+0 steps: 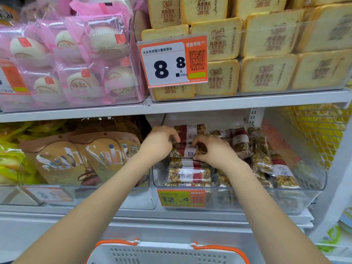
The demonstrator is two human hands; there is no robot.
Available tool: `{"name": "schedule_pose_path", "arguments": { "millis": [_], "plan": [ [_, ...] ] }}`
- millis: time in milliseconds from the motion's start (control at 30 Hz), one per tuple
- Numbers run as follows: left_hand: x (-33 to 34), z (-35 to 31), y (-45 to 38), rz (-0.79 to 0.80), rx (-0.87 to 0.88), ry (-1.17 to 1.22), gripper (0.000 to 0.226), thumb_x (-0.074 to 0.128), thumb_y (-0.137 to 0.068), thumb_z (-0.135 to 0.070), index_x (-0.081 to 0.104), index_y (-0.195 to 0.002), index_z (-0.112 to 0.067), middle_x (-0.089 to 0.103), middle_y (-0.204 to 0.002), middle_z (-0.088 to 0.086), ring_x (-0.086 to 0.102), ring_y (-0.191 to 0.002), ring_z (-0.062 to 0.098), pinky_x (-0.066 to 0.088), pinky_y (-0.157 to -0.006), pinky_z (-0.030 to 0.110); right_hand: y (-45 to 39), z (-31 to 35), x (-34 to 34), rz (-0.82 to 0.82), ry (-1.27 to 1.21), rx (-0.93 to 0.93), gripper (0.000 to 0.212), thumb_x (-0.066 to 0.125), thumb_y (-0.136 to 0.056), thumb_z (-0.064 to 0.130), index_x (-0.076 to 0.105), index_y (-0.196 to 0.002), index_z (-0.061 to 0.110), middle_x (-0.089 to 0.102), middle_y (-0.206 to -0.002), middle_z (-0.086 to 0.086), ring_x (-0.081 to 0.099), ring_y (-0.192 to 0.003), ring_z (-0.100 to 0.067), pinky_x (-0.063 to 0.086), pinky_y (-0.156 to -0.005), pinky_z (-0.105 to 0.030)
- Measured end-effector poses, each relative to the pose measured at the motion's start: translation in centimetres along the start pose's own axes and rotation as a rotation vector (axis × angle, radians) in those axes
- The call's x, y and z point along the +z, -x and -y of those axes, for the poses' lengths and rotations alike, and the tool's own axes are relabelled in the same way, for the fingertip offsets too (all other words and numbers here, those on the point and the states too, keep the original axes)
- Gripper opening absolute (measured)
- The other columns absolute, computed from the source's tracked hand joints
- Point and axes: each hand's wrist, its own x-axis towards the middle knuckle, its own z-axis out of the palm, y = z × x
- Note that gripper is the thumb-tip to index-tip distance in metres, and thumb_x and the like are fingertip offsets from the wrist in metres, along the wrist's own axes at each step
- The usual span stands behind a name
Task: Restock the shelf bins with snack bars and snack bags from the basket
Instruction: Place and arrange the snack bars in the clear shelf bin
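Both hands are working inside the clear shelf bin (314, 180) on the lower shelf. The left hand (159, 143) and the right hand (213, 151) are each curling their fingers round opposite ends of one snack bar (187, 150), a nut bar with a red and white band, and are setting it on top of the stacked bars (188, 175) at the bin's left side. More bars are lying tilted toward the bin's right side. The bin is looking well filled on the left, looser on the right, so the bar restocking appears well advanced but not finished. The basket (167, 253) is sitting at the lower edge of the view, just below the arms; its contents are hidden, so what remains cannot be told. Brown snack bags (80, 159) are standing in the neighbouring bin to the left.
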Motion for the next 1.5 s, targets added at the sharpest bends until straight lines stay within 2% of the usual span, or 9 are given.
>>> {"name": "schedule_pose_path", "arguments": {
  "millis": [100, 200, 367, 700, 867, 1100, 1300, 1433, 1500],
  "plan": [
    [-0.3, -0.3, -0.4, 0.066, -0.042, -0.029, 0.040, 0.041, -0.090, 0.008, 0.068, -0.108, -0.015, 0.059, -0.126, 0.006, 0.057, -0.112, 0.023, 0.044, -0.097, 0.026, 0.4, 0.3, -1.7, -0.027, -0.129, 0.027, 0.035, 0.074, -0.078, 0.037, 0.060, -0.108, 0.028, 0.058, -0.114, -0.002, 0.052, -0.111, -0.022, 0.047, -0.086, -0.033],
    [-0.3, -0.1, -0.7, 0.088, -0.055, -0.037, 0.041, 0.041, -0.090, 0.008, 0.068, -0.107, -0.017, 0.057, -0.129, 0.007, 0.056, -0.115, 0.024, 0.044, -0.101, 0.030, 1.2, 0.7, -2.9, 0.228, -0.113, 0.037, 0.016, 0.076, -0.079, 0.027, 0.068, -0.091, 0.021, 0.061, -0.083, 0.010, 0.059, -0.078, -0.009, 0.044, -0.064, -0.021],
    [0.2, 0.5, -0.2, 0.001, 0.010, -0.028, 0.037, 0.042, -0.087, 0.008, 0.069, -0.098, -0.014, 0.062, -0.118, 0.007, 0.059, -0.104, 0.023, 0.048, -0.093, 0.030, 3.5, 0.9, -4.0, 0.303, -0.156, 0.036, 0.020, 0.074, -0.080, 0.033, 0.072, -0.097, 0.022, 0.061, -0.080, 0.016, 0.058, -0.077, -0.002, 0.048, -0.073, -0.021],
    [0.2, 0.4, 0.4, -0.015, 0.069, -0.024, 0.035, 0.041, -0.089, 0.007, 0.070, -0.095, -0.012, 0.063, -0.116, 0.008, 0.058, -0.105, 0.023, 0.048, -0.094, 0.032, 4.0, 2.3, -2.4, 0.660, 0.001, 0.030, 0.040, 0.050, -0.094, 0.045, 0.067, -0.116, 0.016, 0.063, -0.118, 0.008, 0.057, -0.099, -0.012, 0.046, -0.089, -0.028],
    [0.3, 0.6, 0.2, 0.005, 0.060, -0.029, 0.036, 0.040, -0.089, 0.005, 0.070, -0.095, -0.014, 0.062, -0.116, 0.009, 0.059, -0.103, 0.024, 0.048, -0.093, 0.034, 3.7, 2.1, -2.6, 0.707, -0.034, 0.003, 0.027, 0.048, -0.095, 0.046, 0.054, -0.076, 0.028, 0.046, -0.073, 0.016, 0.042, -0.066, -0.004, 0.036, -0.062, -0.019],
    [0.4, 0.7, 0.3, -0.032, 0.082, 0.011, 0.035, 0.041, -0.090, 0.004, 0.071, -0.093, -0.013, 0.065, -0.110, 0.007, 0.058, -0.102, 0.022, 0.048, -0.092, 0.032, 3.6, 1.4, -2.8, 0.562, -0.350, 0.056, 0.039, 0.076, -0.077, 0.038, 0.063, -0.109, 0.020, 0.054, -0.085, 0.007, 0.052, -0.075, -0.009, 0.042, -0.067, -0.021],
    [0.5, 0.8, 0.3, -0.033, 0.105, 0.009, 0.035, 0.042, -0.089, 0.006, 0.072, -0.092, -0.012, 0.065, -0.107, 0.007, 0.057, -0.102, 0.022, 0.048, -0.091, 0.033, 3.3, 2.2, -1.3, 0.548, -0.134, -0.033, 0.033, 0.064, -0.088, 0.018, 0.058, -0.120, 0.023, 0.048, -0.083, 0.009, 0.046, -0.072, -0.007, 0.039, -0.065, -0.016],
    [0.6, 0.9, 0.2, -0.042, 0.120, 0.008, 0.034, 0.042, -0.089, 0.004, 0.072, -0.090, -0.013, 0.066, -0.105, 0.007, 0.059, -0.099, 0.022, 0.049, -0.089, 0.034, 3.6, 1.6, -2.7, 0.651, -0.159, 0.012, 0.039, 0.049, -0.095, 0.046, 0.058, -0.128, 0.029, 0.058, -0.121, 0.015, 0.054, -0.112, -0.009, 0.040, -0.099, -0.026],
    [0.5, 0.9, 0.4, -0.045, 0.133, 0.020, 0.034, 0.042, -0.088, 0.004, 0.072, -0.090, -0.013, 0.066, -0.105, 0.006, 0.059, -0.097, 0.023, 0.050, -0.087, 0.033, 3.6, 1.1, -2.9, 0.605, -0.180, 0.040, 0.030, 0.055, -0.094, 0.039, 0.064, -0.120, 0.028, 0.063, -0.116, 0.010, 0.058, -0.109, -0.013, 0.044, -0.098, -0.029]
  ]
}}
